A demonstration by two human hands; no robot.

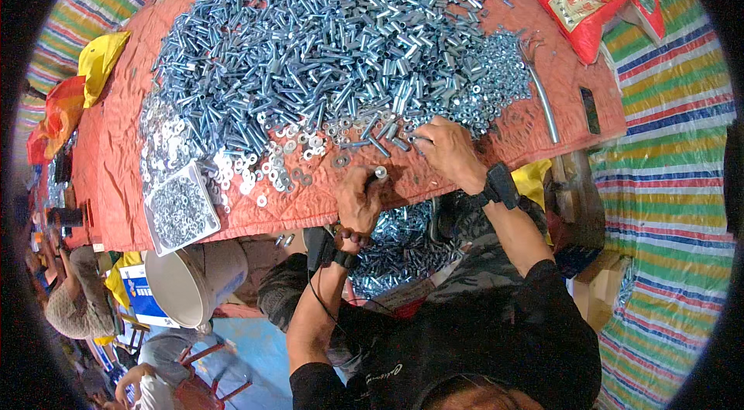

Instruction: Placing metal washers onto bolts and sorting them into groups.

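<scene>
My left hand [359,199] is closed at the near edge of the red-covered table. A bolt [380,172] stands in its grip, its round, washer-like end showing between thumb and forefinger; the rest is hidden by the fingers. To the right, my right hand [451,150] reaches over the pile's near edge with bent, closed fingertips beside some loose metal sleeves [378,145]. Whatever those fingertips pinch is too small to make out. Beyond both hands spreads a large heap of bolts and sleeves [325,46]. Flat washers [260,170] are scattered left of my left hand.
Small nuts [500,69] are heaped at the right, next to a metal rod [545,104]. A white tray of washers [215,228] sits at the front left corner above a bucket [182,286]. A red bag [581,11] lies far right. More metal parts [403,255] are below the table edge.
</scene>
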